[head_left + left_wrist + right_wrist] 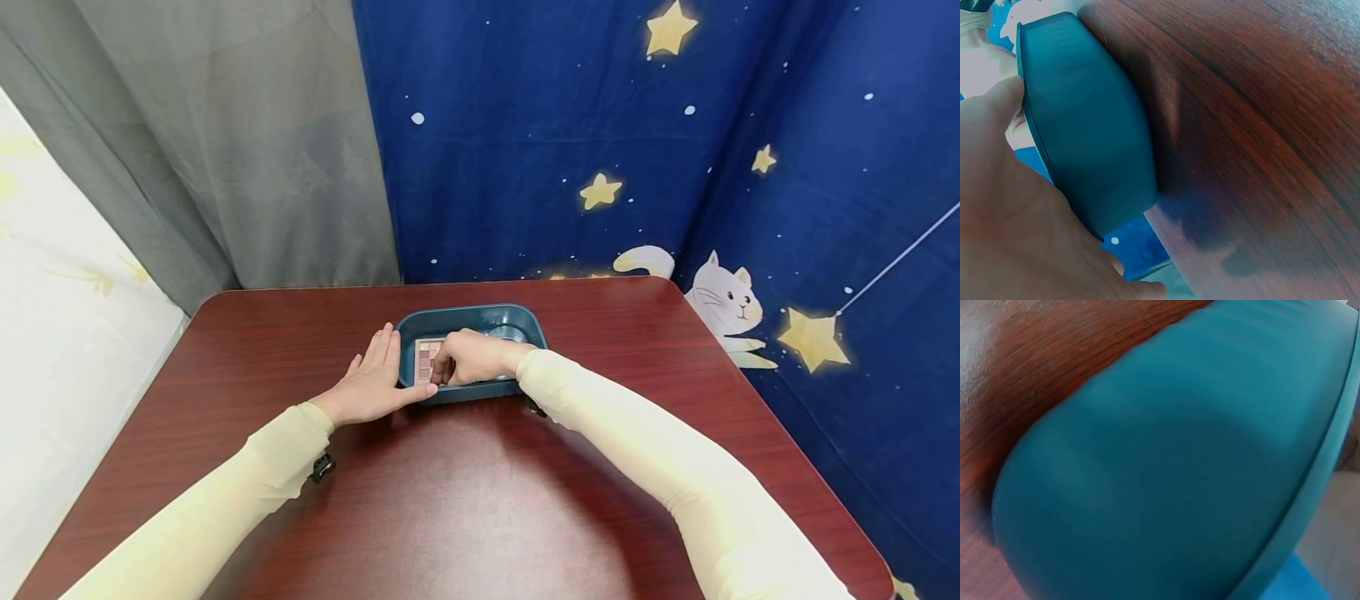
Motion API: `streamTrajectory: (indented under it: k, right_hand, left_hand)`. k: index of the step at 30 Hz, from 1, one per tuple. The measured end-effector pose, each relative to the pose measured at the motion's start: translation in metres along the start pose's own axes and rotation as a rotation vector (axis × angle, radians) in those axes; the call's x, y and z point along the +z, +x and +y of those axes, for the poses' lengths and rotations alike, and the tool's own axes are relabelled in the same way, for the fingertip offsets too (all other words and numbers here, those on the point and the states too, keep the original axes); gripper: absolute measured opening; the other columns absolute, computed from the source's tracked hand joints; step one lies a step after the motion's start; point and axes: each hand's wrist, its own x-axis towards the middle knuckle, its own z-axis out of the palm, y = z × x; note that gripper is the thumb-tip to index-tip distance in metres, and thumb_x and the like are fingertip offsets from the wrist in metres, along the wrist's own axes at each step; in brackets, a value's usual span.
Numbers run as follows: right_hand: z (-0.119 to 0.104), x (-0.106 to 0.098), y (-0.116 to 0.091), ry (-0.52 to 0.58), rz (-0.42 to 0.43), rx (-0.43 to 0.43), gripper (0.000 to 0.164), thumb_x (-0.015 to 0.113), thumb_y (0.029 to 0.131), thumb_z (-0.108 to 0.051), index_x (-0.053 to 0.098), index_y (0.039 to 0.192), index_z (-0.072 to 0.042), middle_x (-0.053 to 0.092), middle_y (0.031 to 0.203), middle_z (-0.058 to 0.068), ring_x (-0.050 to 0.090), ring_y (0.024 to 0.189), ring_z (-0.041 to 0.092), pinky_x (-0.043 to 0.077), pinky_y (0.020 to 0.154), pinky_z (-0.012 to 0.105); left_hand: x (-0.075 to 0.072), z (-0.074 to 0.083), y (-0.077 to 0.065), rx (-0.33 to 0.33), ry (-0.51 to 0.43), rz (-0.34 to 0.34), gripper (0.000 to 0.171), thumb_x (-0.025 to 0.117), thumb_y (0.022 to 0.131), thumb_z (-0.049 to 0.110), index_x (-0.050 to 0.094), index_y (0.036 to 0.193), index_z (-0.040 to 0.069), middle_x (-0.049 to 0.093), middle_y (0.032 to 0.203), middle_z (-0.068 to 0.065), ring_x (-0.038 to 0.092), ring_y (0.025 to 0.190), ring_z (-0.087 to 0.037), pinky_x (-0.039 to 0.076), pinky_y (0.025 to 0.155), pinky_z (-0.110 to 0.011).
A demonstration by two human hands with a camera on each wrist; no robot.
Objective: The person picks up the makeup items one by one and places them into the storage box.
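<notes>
A dark teal plastic bin (468,315) stands on the table. Its smooth outer wall fills much of the left wrist view and the right wrist view. My left hand (369,387) rests against the bin's left end, fingers straight and thumb along the front rim. Reaching over the right side, my right hand (477,357) is down inside the bin, its curled fingers gripping the right part of an eyeshadow palette (423,363). Rows of pinkish pans show on the palette's left part; the hand covers the rest. Behind my right wrist lies a clear round item (507,333), partly hidden.
The reddish-brown wooden table (465,500) has rounded far corners. Beyond its far edge hang a grey curtain (247,150) and a blue curtain (525,150) with stars and a white cat. Pale cloth (67,333) hangs along the left side.
</notes>
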Motion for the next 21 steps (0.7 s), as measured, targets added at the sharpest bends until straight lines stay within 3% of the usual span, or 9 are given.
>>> streamTrajectory:
  k: [6,14,21]
  right_hand:
    - [0.001,0.0,-0.003,0.011,0.018,0.01,0.023,0.075,0.087,-0.005,0.08,0.1,-0.023,0.072,0.089,-0.016,0.066,0.081,0.001,0.054,0.073,0.02]
    - [-0.006,-0.008,-0.011,0.032,0.079,0.016,0.021,0.076,0.088,-0.011,0.079,0.109,-0.014,0.073,0.093,-0.01,0.066,0.08,0.002,0.054,0.073,0.021]
    - [-0.011,-0.013,-0.017,-0.011,0.16,0.001,0.022,0.069,0.095,-0.017,0.077,0.115,-0.012,0.071,0.096,-0.011,0.064,0.085,0.002,0.052,0.079,0.023]
  left_hand:
    - [-0.001,0.0,0.0,-0.007,-0.002,-0.009,0.123,0.051,0.087,0.078,-0.007,0.157,-0.004,-0.014,0.166,-0.019,-0.008,0.152,-0.036,0.009,0.115,-0.067]
    - [-0.003,0.001,-0.003,-0.003,0.01,-0.003,0.125,0.05,0.086,0.08,-0.006,0.157,-0.006,-0.013,0.165,-0.02,-0.007,0.152,-0.037,0.01,0.114,-0.067]
    - [-0.005,-0.001,-0.005,-0.018,0.007,-0.008,0.122,0.052,0.088,0.077,-0.006,0.157,-0.005,-0.015,0.166,-0.018,-0.008,0.152,-0.036,0.008,0.115,-0.067]
